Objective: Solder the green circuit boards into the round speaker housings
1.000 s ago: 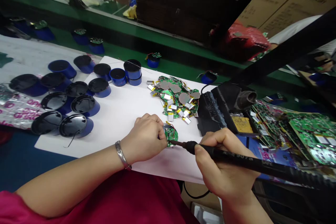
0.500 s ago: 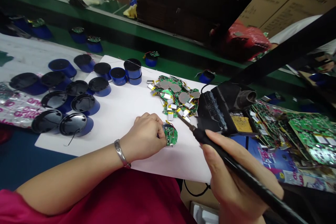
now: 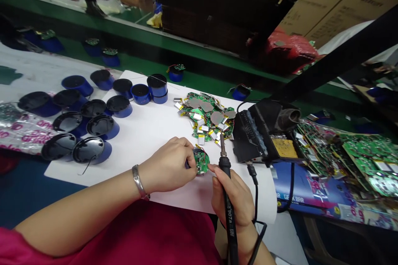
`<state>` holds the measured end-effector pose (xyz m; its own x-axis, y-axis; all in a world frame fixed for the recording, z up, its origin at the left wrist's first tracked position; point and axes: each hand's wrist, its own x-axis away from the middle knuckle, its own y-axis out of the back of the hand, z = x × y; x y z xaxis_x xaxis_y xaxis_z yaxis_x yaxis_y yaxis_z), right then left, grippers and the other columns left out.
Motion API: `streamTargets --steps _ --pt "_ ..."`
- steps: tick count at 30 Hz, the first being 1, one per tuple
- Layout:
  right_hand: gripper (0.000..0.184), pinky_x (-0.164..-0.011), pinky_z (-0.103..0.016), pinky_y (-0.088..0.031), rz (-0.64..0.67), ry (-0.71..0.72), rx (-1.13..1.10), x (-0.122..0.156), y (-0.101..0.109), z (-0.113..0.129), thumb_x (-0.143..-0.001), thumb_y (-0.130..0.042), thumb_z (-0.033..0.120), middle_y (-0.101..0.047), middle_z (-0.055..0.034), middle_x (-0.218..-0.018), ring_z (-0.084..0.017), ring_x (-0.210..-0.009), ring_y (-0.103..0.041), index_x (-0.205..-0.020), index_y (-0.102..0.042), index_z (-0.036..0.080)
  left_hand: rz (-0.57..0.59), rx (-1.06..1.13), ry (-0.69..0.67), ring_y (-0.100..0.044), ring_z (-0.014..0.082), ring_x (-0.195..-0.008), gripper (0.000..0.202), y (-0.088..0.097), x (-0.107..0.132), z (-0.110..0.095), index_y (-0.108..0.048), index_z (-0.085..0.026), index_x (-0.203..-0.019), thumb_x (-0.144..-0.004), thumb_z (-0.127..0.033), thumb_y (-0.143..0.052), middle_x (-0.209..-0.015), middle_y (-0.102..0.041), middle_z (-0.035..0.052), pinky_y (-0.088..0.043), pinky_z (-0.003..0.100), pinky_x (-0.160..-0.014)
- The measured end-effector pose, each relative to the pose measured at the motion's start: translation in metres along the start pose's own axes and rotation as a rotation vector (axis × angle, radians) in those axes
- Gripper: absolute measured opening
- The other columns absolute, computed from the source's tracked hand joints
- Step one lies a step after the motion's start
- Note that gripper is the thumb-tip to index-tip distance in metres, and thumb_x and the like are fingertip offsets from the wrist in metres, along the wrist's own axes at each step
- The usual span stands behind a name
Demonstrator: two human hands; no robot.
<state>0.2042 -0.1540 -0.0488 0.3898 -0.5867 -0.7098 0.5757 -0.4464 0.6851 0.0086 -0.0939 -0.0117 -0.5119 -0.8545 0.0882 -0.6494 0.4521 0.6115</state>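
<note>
Left hand (image 3: 174, 163) pinched on round green board (image 3: 202, 163), which sits between both hands. Right hand (image 3: 234, 192) grips soldering iron (image 3: 224, 164) — tip pointing away, off the board; fingertip just beside its edge. Board pile (image 3: 205, 116) beyond both hands.

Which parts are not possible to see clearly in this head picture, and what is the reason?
Head view:
Left side of the round circuit board: hidden by the left hand.
Rear end of the soldering iron: cut off by the bottom edge.
Lowest layers of the board pile: covered by those above.
</note>
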Motion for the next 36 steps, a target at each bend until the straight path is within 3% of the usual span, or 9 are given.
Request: streamTargets --steps 4,8,13,16,20,23,26,31,36 --pt "0.037 -0.072 -0.03 -0.061 0.008 -0.029 0.05 0.002 -0.002 -0.001 -0.09 -0.055 0.005 -0.076 -0.0098 -0.097 -0.017 -0.084 -0.072 -0.126 -0.055 0.017 0.048 -0.123 -0.073 -0.06 0.0237 -0.096 0.017 -0.003 -0.002 -0.002 -0.064 -0.018 -0.079 -0.075 -0.032 -0.073 -0.1 -0.065 0.0065 -0.049 0.036 -0.085" --pt "0.043 -0.073 -0.032 -0.062 -0.091 -0.002 0.042 0.002 -0.007 -0.008 -0.089 -0.055 0.005 -0.075 -0.0114 -0.098 -0.019 -0.089 -0.072 -0.131 -0.052 0.014 0.035 -0.283 -0.107 -0.06 0.0231 -0.087 0.008 -0.006 -0.005 -0.005 -0.06 -0.017 -0.076 -0.077 -0.024 -0.064 -0.092 -0.065 0.0068 -0.049 0.035 -0.077" --pt "0.045 -0.075 -0.034 -0.062 -0.219 -0.002 0.034 0.003 -0.016 -0.017 -0.085 -0.056 -0.003 -0.073 -0.0163 -0.102 -0.021 -0.095 -0.071 -0.129 -0.055 0.008 -0.004 -0.416 -0.108 -0.062 0.022 -0.084 0.008 0.033 -0.018 -0.025 -0.06 -0.017 -0.072 -0.074 -0.023 -0.065 -0.087 -0.065 0.0058 -0.049 0.031 -0.074" --pt "0.045 -0.075 -0.035 -0.062 -0.216 0.015 0.03 0.004 -0.019 -0.018 -0.084 -0.057 -0.005 -0.073 -0.0173 -0.1 -0.021 -0.095 -0.071 -0.127 -0.056 0.005 -0.147 -0.55 -0.061 -0.064 0.0223 -0.079 0.011 0.071 -0.048 -0.042 -0.062 -0.018 -0.073 -0.074 -0.028 -0.067 -0.086 -0.066 0.0051 -0.048 0.031 -0.068" --pt "0.044 -0.076 -0.038 -0.062 -0.218 0.035 0.037 0.007 -0.021 -0.018 -0.083 -0.059 -0.005 -0.073 -0.0183 -0.1 -0.023 -0.095 -0.07 -0.126 -0.057 0.004 -0.264 -0.649 0.003 -0.067 0.0247 -0.089 0.012 0.106 -0.122 -0.047 -0.068 -0.016 -0.078 -0.075 -0.028 -0.07 -0.092 -0.07 0.0071 -0.049 0.03 -0.075" --pt "0.045 -0.076 -0.04 -0.062 -0.216 0.062 0.04 0.011 -0.024 -0.019 -0.082 -0.06 -0.005 -0.073 -0.0181 -0.1 -0.025 -0.097 -0.07 -0.126 -0.059 0.003 -0.267 -0.667 0.058 -0.066 0.0269 -0.1 0.019 0.113 -0.178 -0.032 -0.07 -0.012 -0.089 -0.08 -0.029 -0.072 -0.1 -0.071 0.0115 -0.051 0.034 -0.087" --pt "0.044 -0.073 -0.04 -0.062 -0.233 0.073 0.034 0.013 -0.026 -0.022 -0.081 -0.062 -0.006 -0.072 -0.0184 -0.095 -0.025 -0.094 -0.07 -0.124 -0.06 0.001 -0.24 -0.66 0.114 -0.065 0.0234 -0.104 0.028 0.109 -0.217 -0.013 -0.065 -0.014 -0.111 -0.092 -0.034 -0.065 -0.115 -0.066 0.0099 -0.054 0.042 -0.09" --pt "0.041 -0.07 -0.038 -0.062 -0.264 0.058 0.025 0.013 -0.027 -0.023 -0.08 -0.062 -0.006 -0.072 -0.0171 -0.09 -0.024 -0.089 -0.069 -0.121 -0.061 0.0 -0.222 -0.626 0.165 -0.064 0.0231 -0.106 0.032 0.105 -0.244 0.005 -0.061 -0.016 -0.122 -0.094 -0.034 -0.062 -0.122 -0.063 0.0097 -0.056 0.043 -0.089" --pt "0.038 -0.072 -0.037 -0.062 -0.268 0.036 0.042 0.012 -0.026 -0.023 -0.081 -0.062 -0.005 -0.072 -0.0162 -0.089 -0.023 -0.087 -0.07 -0.119 -0.062 0.001 -0.275 -0.621 0.141 -0.065 0.0233 -0.104 0.03 0.116 -0.24 -0.005 -0.065 -0.015 -0.112 -0.093 -0.037 -0.062 -0.115 -0.067 0.0093 -0.054 0.043 -0.091"
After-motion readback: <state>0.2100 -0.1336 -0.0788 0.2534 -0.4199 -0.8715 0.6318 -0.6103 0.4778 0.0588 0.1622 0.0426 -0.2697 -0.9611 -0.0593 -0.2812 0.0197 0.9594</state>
